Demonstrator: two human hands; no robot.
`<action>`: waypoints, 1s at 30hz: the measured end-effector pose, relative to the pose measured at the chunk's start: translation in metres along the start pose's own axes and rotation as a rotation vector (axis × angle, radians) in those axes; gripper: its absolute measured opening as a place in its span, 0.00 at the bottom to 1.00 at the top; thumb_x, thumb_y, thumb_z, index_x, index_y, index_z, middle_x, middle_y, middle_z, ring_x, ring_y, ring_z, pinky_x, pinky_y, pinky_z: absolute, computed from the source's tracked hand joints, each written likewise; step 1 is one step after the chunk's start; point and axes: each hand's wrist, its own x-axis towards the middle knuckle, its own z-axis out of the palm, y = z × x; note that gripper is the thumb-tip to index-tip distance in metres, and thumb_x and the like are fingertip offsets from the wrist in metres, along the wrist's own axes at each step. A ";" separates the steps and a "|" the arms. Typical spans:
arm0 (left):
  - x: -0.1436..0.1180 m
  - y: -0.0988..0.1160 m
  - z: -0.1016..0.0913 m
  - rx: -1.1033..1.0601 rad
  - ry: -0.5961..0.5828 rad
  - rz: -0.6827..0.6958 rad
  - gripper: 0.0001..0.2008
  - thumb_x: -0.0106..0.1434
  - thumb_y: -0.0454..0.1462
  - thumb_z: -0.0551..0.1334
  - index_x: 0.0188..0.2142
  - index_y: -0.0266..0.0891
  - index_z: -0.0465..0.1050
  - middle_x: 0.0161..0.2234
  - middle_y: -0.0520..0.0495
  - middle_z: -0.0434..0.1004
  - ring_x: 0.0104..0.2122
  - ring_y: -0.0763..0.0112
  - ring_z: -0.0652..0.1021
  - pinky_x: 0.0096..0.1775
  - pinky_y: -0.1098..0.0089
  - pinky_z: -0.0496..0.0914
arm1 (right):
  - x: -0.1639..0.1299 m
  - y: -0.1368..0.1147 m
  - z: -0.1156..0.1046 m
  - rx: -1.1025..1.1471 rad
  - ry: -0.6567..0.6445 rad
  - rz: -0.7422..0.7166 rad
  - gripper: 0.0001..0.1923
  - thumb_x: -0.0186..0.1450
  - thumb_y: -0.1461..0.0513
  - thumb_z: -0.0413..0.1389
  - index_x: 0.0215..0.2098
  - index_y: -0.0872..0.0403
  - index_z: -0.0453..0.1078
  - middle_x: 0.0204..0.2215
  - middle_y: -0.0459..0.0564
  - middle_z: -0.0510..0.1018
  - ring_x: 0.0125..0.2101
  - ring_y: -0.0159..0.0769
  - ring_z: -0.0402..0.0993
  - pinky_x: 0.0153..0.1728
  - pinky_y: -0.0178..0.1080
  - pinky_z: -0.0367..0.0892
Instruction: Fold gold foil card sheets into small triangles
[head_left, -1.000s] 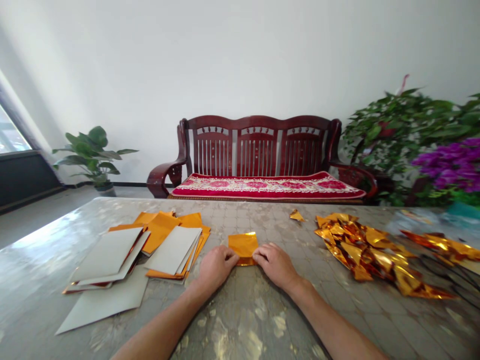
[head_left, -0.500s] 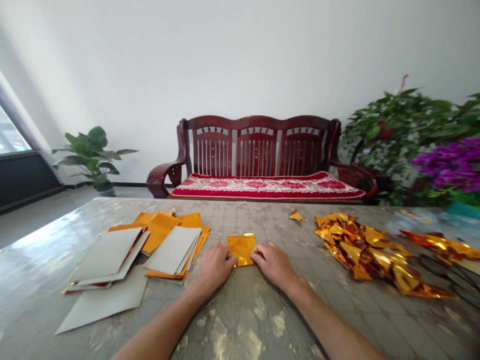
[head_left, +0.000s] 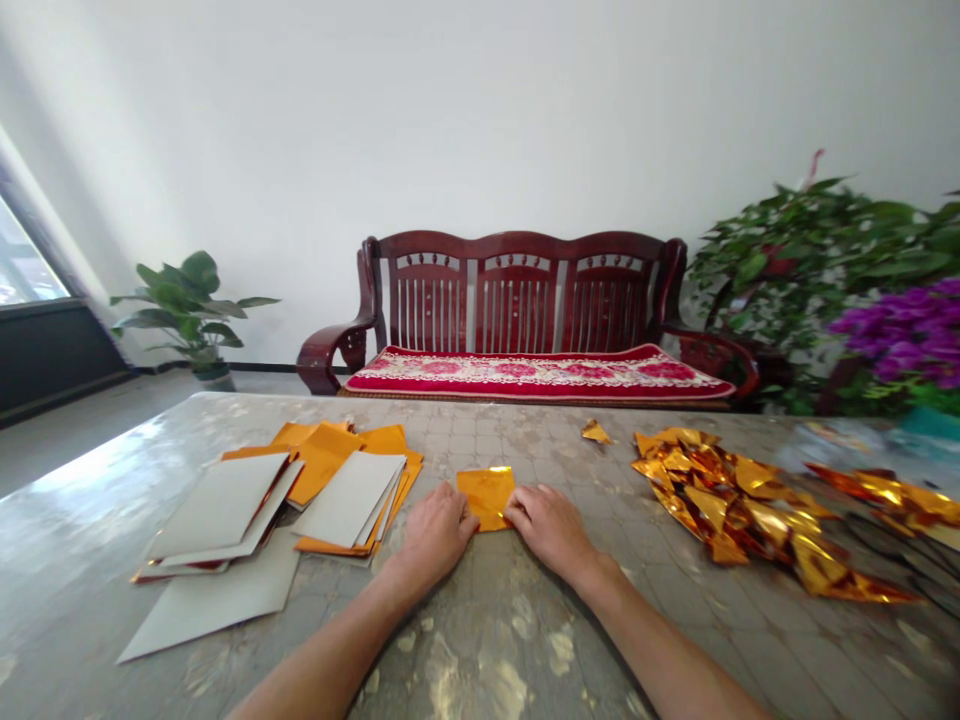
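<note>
A small square of gold foil paper (head_left: 486,498) lies on the table in front of me. My left hand (head_left: 441,522) is closed at its lower left corner, thumb and fingers pressed together on the edge. At the lower right corner, my right hand (head_left: 546,520) pinches the paper the same way. Left of my hands are stacks of foil paper sheets, some with the grey-white side up (head_left: 349,500) and some with the orange-gold side up (head_left: 321,462). To the right lies a heap of folded gold foil pieces (head_left: 739,500).
One folded gold piece (head_left: 596,431) sits apart near the table's far side. Clear plastic (head_left: 832,440) and a dark cord (head_left: 892,550) lie at the right. Beyond the patterned table (head_left: 480,620) stands a wooden bench (head_left: 517,290), with plants on both sides.
The view has shifted very slightly. Both hands stay at the lower corners of the gold paper, with hardly any visible movement.
</note>
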 end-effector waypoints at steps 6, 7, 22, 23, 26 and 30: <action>-0.002 0.001 -0.002 0.007 -0.015 0.012 0.10 0.66 0.40 0.55 0.34 0.39 0.72 0.38 0.46 0.74 0.38 0.66 0.76 0.38 0.70 0.64 | -0.001 0.000 0.001 -0.024 0.018 -0.033 0.07 0.68 0.59 0.53 0.33 0.50 0.72 0.33 0.45 0.80 0.37 0.36 0.71 0.37 0.36 0.54; -0.002 0.002 -0.003 0.010 -0.016 0.012 0.10 0.66 0.40 0.55 0.34 0.39 0.72 0.38 0.46 0.74 0.38 0.66 0.76 0.39 0.70 0.64 | -0.001 0.000 0.001 -0.031 0.019 -0.038 0.07 0.68 0.59 0.53 0.33 0.50 0.72 0.33 0.45 0.80 0.37 0.36 0.71 0.37 0.36 0.54; -0.009 0.002 0.012 0.016 0.091 0.280 0.10 0.69 0.33 0.53 0.42 0.44 0.73 0.46 0.47 0.70 0.47 0.65 0.70 0.49 0.67 0.66 | -0.002 -0.002 0.004 -0.081 0.042 -0.024 0.04 0.68 0.60 0.54 0.35 0.50 0.69 0.33 0.45 0.79 0.37 0.37 0.71 0.36 0.37 0.53; -0.010 0.004 0.012 0.034 0.067 0.321 0.11 0.69 0.33 0.53 0.41 0.44 0.73 0.45 0.47 0.71 0.47 0.65 0.70 0.48 0.67 0.67 | -0.002 -0.002 0.004 -0.076 0.046 -0.015 0.04 0.68 0.60 0.54 0.35 0.50 0.69 0.34 0.45 0.79 0.37 0.37 0.71 0.37 0.37 0.53; -0.015 0.011 0.013 0.135 -0.008 0.394 0.09 0.69 0.32 0.54 0.41 0.40 0.73 0.41 0.46 0.72 0.44 0.63 0.72 0.46 0.66 0.69 | -0.002 -0.002 0.005 -0.072 0.063 0.005 0.04 0.68 0.60 0.54 0.35 0.50 0.69 0.35 0.45 0.78 0.38 0.37 0.71 0.38 0.38 0.54; -0.021 0.020 0.016 0.302 -0.023 0.412 0.10 0.66 0.30 0.55 0.44 0.34 0.72 0.42 0.42 0.73 0.42 0.60 0.72 0.44 0.63 0.70 | -0.005 -0.009 0.006 -0.139 0.101 0.059 0.05 0.67 0.58 0.55 0.37 0.51 0.69 0.38 0.49 0.76 0.41 0.41 0.69 0.40 0.40 0.55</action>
